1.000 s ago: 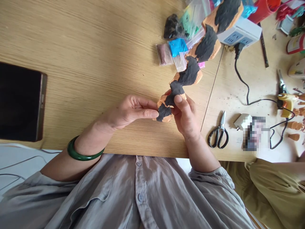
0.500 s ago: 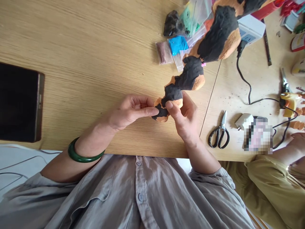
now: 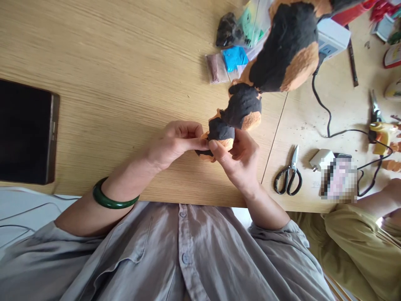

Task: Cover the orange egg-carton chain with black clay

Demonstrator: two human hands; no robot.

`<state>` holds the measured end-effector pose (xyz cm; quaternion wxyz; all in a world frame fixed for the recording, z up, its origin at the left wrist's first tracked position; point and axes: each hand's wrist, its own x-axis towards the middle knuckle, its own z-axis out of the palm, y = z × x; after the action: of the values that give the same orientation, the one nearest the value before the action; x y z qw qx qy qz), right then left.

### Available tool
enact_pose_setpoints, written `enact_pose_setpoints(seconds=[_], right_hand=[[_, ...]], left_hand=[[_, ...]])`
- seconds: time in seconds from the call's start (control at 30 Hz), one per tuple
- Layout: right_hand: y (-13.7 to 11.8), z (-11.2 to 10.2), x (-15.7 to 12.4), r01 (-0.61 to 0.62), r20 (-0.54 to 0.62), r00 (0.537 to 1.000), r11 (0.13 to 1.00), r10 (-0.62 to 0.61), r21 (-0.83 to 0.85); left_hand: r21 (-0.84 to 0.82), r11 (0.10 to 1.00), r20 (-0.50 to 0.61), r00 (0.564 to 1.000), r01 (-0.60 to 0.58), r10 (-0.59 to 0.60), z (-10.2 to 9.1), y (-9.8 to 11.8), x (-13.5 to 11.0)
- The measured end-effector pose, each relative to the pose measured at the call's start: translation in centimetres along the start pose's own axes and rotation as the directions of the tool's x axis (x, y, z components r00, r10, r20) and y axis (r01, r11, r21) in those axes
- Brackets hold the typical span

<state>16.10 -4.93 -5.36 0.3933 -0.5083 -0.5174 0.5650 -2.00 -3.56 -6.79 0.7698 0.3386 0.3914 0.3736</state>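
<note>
A long twisted clay piece, orange with black patches, rises from my hands toward the camera. My left hand pinches its narrow lower end with thumb and fingers closed. My right hand grips the same end from the right, thumb pressed on a black patch. Both hands hover just above the wooden table, near its front edge. A green bangle sits on my left wrist.
A dark tablet lies at the left. Small bags of coloured material sit behind the clay. Right of it are a power strip, black scissors, a white plug and a glue gun. Another person's arm rests at the right.
The clay piece has been tilted up toward the camera and now looks much larger. My fingers have shifted closer together on its lower end.
</note>
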Motion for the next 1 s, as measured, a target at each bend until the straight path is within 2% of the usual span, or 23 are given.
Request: enact_pose_setpoints(seconds=[0.1,0.23,0.33,0.43,0.57,0.7,1.0], right_hand=[[-0.1,-0.2,0.5,-0.033,-0.014,0.999,0.996,0.034,0.084],[0.1,-0.6,1.5,-0.088,0.068,0.995,0.968,0.074,0.233],[0.3,-0.7,1.7,-0.109,0.082,0.992,0.963,0.092,0.246],[0.1,-0.5,1.4,-0.075,0.033,0.997,0.979,0.070,0.191],[-0.2,-0.1,0.9,-0.020,-0.032,0.999,0.998,0.022,0.064],[-0.2,0.0,0.9,0.033,-0.041,0.999,0.999,-0.033,-0.013],[0.4,0.0,-0.1,-0.015,-0.041,0.999,0.999,0.014,-0.030]], left_hand=[[-0.009,0.999,0.004,1.000,-0.031,0.031,0.0,-0.2,-0.1],[-0.027,0.998,0.096,0.994,-0.048,0.051,-0.6,-0.3,-0.4],[-0.011,0.998,0.152,0.987,-0.055,0.056,-1.2,-0.2,-0.6],[0.020,0.998,0.162,0.985,-0.060,0.056,-1.3,-0.3,-0.5],[0.003,0.998,0.106,0.992,-0.067,0.066,-0.8,-0.6,-0.3],[0.035,0.997,0.044,0.997,-0.073,0.071,-0.1,-0.7,-0.2],[0.120,0.988,-0.039,0.994,-0.102,0.107,0.4,-0.4,-0.3]])
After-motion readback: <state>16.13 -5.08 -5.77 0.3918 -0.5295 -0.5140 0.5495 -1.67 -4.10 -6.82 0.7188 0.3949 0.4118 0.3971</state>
